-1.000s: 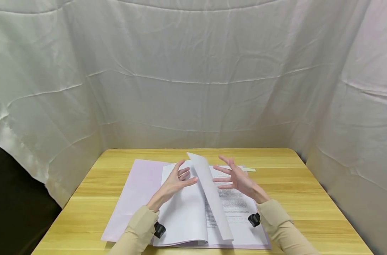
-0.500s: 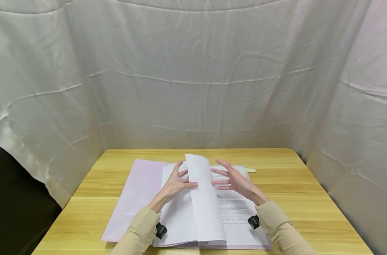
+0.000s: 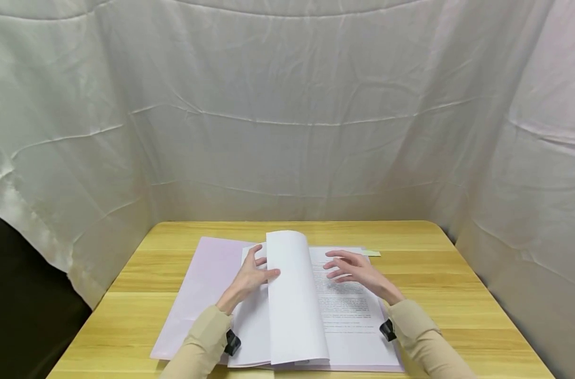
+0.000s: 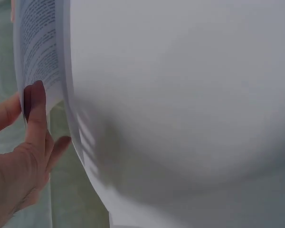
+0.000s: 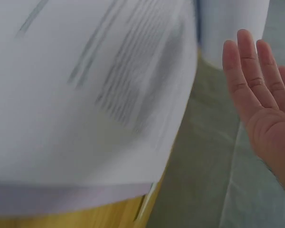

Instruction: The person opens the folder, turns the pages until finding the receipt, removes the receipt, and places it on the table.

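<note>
A lilac folder (image 3: 211, 284) lies spread open on the table, holding a stack of white sheets. My left hand (image 3: 244, 279) pinches the left edge of a curved page (image 3: 294, 300), its thumb on the blank side. In the left wrist view, the left hand (image 4: 26, 156) has the page edge between thumb and fingers, with print on the inner face. My right hand (image 3: 360, 272) hovers over the printed sheet (image 3: 346, 316) on the right, fingers relaxed and holding nothing. The right wrist view shows that hand (image 5: 266, 95) with extended fingers, apart from the paper.
Wooden table (image 3: 457, 305) surrounds the folder. A pale yellow-green tab (image 3: 371, 253) sticks out at the stack's upper right. Grey cloth (image 3: 287, 131) hangs behind the table and along both sides. Black camera mounts (image 3: 387, 330) sit at the wrists.
The raised page has swung leftward and curls over the left sheets. My left thumb has come onto it and the hand moved slightly left. My right hand has drawn back from the page, its fingers lower.
</note>
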Available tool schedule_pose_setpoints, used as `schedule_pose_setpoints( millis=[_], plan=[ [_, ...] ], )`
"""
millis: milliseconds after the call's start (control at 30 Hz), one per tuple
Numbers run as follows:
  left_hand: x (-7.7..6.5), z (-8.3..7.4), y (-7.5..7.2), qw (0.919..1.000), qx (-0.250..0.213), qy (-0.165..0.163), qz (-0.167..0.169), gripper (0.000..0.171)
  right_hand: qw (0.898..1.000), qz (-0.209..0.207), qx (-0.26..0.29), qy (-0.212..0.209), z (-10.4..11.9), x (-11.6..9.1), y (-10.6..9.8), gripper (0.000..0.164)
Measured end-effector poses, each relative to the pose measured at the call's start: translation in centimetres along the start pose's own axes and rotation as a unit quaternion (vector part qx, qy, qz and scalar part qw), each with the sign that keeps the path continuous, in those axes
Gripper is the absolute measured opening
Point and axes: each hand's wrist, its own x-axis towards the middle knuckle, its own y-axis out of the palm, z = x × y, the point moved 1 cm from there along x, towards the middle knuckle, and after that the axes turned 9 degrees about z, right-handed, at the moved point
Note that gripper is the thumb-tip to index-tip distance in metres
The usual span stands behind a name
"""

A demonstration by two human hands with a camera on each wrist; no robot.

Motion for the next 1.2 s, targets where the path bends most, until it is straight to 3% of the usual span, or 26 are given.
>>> schedule_pose_setpoints(
  millis=[333, 567, 767, 967, 1067, 1200],
  plan=[
    [0.2, 1.2, -1.7, 0.9992, 0.032, -0.012, -0.020, 0.087, 0.997, -0.018, -0.077, 0.023, -2.1, -0.3, -2.5, 0.046],
    [0.0, 1.7, -2.8, 0.9961, 0.080, -0.021, -0.032, 0.086, 0.983, -0.070, -0.166, 0.024, -3.0, 0.4, -3.8, 0.044],
    [-0.1, 1.8, -3.7, 0.9852, 0.159, -0.041, -0.048, 0.087, 0.971, -0.102, -0.213, 0.049, -3.7, 1.1, -4.7, 0.049],
    [-0.3, 2.0, -4.2, 0.9703, 0.231, -0.039, -0.058, 0.085, 0.952, -0.137, -0.259, 0.084, -4.5, 1.7, -5.4, 0.052],
    [-0.2, 2.2, -4.3, 0.9634, 0.257, -0.042, -0.064, 0.084, 0.945, -0.146, -0.276, 0.092, -4.8, 2.0, -5.6, 0.052],
    [-0.3, 2.3, -4.4, 0.9604, 0.267, -0.044, -0.065, 0.085, 0.940, -0.154, -0.288, 0.096, -5.2, 2.2, -5.8, 0.052]
  ],
)
